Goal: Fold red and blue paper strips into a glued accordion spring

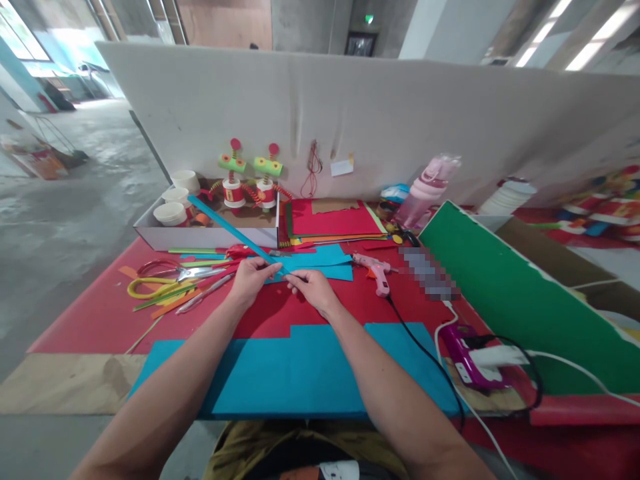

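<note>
A long blue paper strip point(233, 230) slants up to the left from my fingers, its far tip in front of the white box. My left hand point(250, 280) pinches it near its lower end between thumb and fingers. Just to the right, my right hand point(311, 288) is closed on that same end. Beneath and behind the hands lie blue paper pieces point(325, 261) on the red table cover point(270, 313). Scissors with red and yellow handles point(167, 275) rest left of my left hand among coloured strips. To the right of my right hand lies a pink glue gun point(375, 272).
Blue sheets point(280, 373) line the front edge. A white box point(210, 238) holds paper cups point(171, 213) and two paper-cup robot figures point(233, 192). Coloured paper point(330, 219), a pink bottle point(425, 193), a green panel point(520, 307) and a purple power strip point(470, 363) with cables stand around.
</note>
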The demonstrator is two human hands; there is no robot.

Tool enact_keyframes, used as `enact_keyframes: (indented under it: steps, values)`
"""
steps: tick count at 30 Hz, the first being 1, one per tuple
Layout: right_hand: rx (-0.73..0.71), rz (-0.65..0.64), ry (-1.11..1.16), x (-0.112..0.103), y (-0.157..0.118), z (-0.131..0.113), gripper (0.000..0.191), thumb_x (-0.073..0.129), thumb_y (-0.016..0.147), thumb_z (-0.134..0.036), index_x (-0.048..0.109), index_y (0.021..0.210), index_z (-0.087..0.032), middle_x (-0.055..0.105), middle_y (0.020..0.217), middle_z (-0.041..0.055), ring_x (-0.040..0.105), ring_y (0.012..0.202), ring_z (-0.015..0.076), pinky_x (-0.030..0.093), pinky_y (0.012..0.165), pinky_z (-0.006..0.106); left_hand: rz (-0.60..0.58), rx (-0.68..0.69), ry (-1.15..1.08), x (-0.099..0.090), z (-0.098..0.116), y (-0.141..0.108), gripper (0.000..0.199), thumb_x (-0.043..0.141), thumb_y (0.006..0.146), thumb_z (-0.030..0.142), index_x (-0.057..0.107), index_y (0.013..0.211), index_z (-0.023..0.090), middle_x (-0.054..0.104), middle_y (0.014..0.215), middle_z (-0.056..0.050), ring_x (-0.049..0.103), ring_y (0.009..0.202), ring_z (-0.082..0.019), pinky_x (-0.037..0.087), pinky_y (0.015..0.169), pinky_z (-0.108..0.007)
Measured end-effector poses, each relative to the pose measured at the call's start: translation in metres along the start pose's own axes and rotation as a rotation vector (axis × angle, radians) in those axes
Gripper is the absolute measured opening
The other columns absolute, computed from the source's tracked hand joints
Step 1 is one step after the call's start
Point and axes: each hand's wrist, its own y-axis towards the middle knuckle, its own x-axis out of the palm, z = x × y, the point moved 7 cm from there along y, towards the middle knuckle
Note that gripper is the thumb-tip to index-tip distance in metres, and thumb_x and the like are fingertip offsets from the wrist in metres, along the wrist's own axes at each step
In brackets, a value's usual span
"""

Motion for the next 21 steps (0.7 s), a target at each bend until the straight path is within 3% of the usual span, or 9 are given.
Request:
enact_keyframes:
  steps: [7, 12, 21]
  values:
    - [-0.02, 0.021, 0.005, -0.002, 0.002, 0.005, 0.036, 0.057, 0.08, -0.048, 0.071, 0.081, -0.015, 0.063, 0.065, 0.0022, 0.052, 0.052, 0.0093, 0.035, 0.042, 0.018, -0.026, -0.005, -0.029, 0.003, 0.0, -0.002, 0.032, 0.075, 0.065, 0.038, 0.059, 0.049, 0.015, 0.056, 0.048, 0.001, 0.047, 0.05, -0.01, 0.036, 0.053, -0.024]
    - [-0.05, 0.058, -0.053, -0.003, 0.002, 0.004, 0.033, 0.056, 0.081, -0.046, 0.069, 0.069, -0.017, 0.062, 0.06, 0.0011, 0.051, 0.05, 0.0093, 0.034, 0.042, 0.018, -0.107, -0.062, -0.068, 0.017, -0.01, -0.004, 0.026, 0.076, 0.062, 0.036, 0.064, 0.056, 0.014, 0.061, 0.054, -0.001, 0.051, 0.053, -0.012, 0.038, 0.054, -0.024]
    - [-0.065, 0.007, -0.065, -0.002, 0.003, 0.004, 0.032, 0.063, 0.077, -0.047, 0.069, 0.075, -0.016, 0.062, 0.059, -0.0003, 0.052, 0.05, 0.0093, 0.037, 0.048, 0.02, 0.038, -0.024, -0.041, -0.002, -0.001, 0.0, 0.034, 0.076, 0.062, 0.039, 0.058, 0.046, 0.015, 0.054, 0.046, 0.001, 0.046, 0.05, -0.01, 0.036, 0.052, -0.024]
